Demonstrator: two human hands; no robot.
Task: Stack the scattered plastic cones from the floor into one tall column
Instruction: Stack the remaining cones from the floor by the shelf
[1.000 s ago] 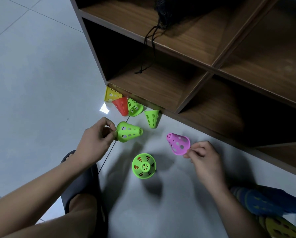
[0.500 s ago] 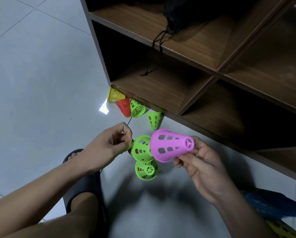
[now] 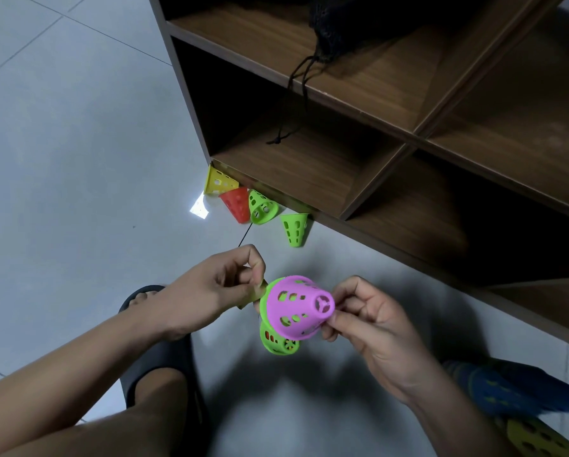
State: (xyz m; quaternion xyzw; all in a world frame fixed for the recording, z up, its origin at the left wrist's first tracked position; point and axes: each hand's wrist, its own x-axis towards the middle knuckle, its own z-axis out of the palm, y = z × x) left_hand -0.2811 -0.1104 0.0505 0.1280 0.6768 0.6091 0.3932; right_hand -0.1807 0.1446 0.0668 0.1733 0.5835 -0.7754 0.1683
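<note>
**Held items.** The pink cone [image 3: 296,305] was held in the air in front of the shelf unit [image 3: 408,127], turned sideways with its narrow end pointing right. The right hand [image 3: 372,324] pinched that narrow end between thumb and curled fingers. A green cone [image 3: 262,300] was nested inside the pink cone. Its rim protruded at the wide end and its wall showed through the pink slots. The left hand [image 3: 217,286] was curled, with thumb and forefinger closed at that green rim. The exact contact was partly hidden.

**Floor stack.** A green stack [image 3: 275,343] sat directly below the held pair, on the floor [image 3: 78,159] in front of the shelf unit. Red plastic showed through the slots of its outer green shell.

**Loose cones.** Four cones lay along the foot of the shelf unit, starting at its left corner:
- a yellow cone [image 3: 219,183] at the corner
- a red cone [image 3: 235,204] touching it
- a tilted cone [image 3: 262,209], green, against the red one
- an end cone [image 3: 294,229], green, slightly apart, with its narrow end pointing away from the unit

**Shelf unit.** The upper left compartment held a black mesh bag [image 3: 349,24]. Its drawstring [image 3: 298,103] hung over the shelf edge into the lower left compartment.

**Other items.** Farther out from the shelf unit, beside the right forearm, a blue cone [image 3: 507,387] lay blurred on the floor. Yellow-green showed through its slots. A foot in a dark sandal [image 3: 157,367] rested on the floor under the left forearm.
</note>
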